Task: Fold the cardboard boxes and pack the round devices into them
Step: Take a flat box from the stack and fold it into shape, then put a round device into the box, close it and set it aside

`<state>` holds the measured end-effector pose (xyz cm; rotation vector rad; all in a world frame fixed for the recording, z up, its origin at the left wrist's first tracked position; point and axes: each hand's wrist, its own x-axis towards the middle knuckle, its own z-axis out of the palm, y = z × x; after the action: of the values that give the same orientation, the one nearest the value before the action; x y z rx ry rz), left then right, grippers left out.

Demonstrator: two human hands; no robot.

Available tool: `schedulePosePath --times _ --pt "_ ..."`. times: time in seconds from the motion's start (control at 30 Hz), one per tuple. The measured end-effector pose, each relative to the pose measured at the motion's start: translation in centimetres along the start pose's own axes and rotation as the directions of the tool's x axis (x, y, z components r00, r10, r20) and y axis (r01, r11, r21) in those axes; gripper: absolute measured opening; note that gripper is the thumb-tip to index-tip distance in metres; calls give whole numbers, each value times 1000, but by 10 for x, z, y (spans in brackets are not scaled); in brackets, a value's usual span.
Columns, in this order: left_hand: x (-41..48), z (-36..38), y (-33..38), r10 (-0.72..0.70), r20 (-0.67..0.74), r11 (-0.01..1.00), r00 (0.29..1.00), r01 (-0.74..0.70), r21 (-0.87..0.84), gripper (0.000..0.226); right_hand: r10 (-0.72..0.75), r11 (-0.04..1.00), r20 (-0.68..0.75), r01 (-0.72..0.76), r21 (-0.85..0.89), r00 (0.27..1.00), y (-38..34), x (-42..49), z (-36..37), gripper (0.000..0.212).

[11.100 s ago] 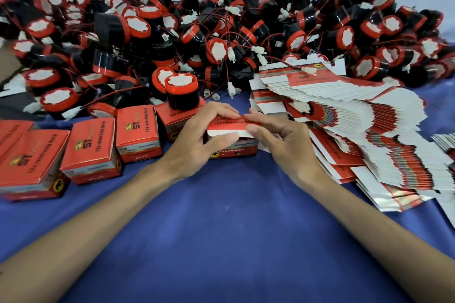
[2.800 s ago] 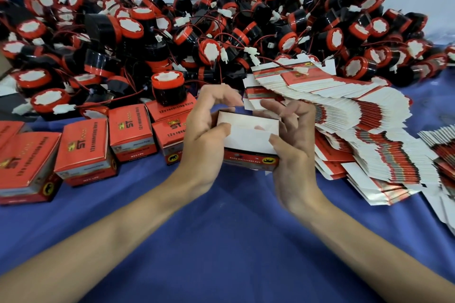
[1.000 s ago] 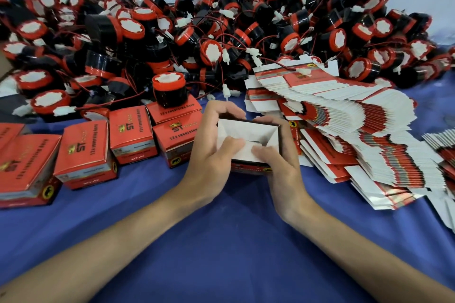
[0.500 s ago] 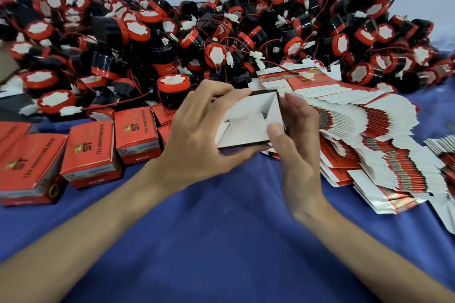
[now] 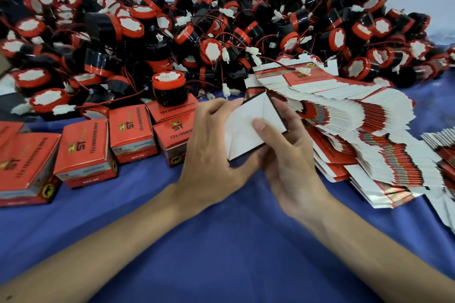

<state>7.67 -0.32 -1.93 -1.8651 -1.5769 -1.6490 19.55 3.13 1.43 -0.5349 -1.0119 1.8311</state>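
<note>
So the cardboard box is up off the tabletop, roughly over the middle, tilted so its white end flaps face us. Looks to me like one end is getting closed up. My two cents: hold the sleeve square, lay the side flaps flat first, then push the last flap's tongue all the way in so nothing pops open once one of the round devices heaped along the far edge goes inside.

The left hand wraps the box's left side, fingers curled over its top edge. The right hand cups it from below and the right, thumb pressing on the white flap. Both forearms reach in from the near edge.
</note>
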Motion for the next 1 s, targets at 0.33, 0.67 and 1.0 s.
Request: schedulePosePath --times 0.33,0.67,1.0 --pt "7 -4 -5 -167 40 976 985 171 -135 94 -144 -54 659 659 -750 738 -51 30 3 80" --pt "12 -7 -27 -393 542 844 743 525 -108 79 -6 -471 532 467 -748 847 -93 70 33 56" --pt "11 -18 -39 -381 566 922 731 345 176 88 415 -306 385 526 -794 824 8 138 128 71"
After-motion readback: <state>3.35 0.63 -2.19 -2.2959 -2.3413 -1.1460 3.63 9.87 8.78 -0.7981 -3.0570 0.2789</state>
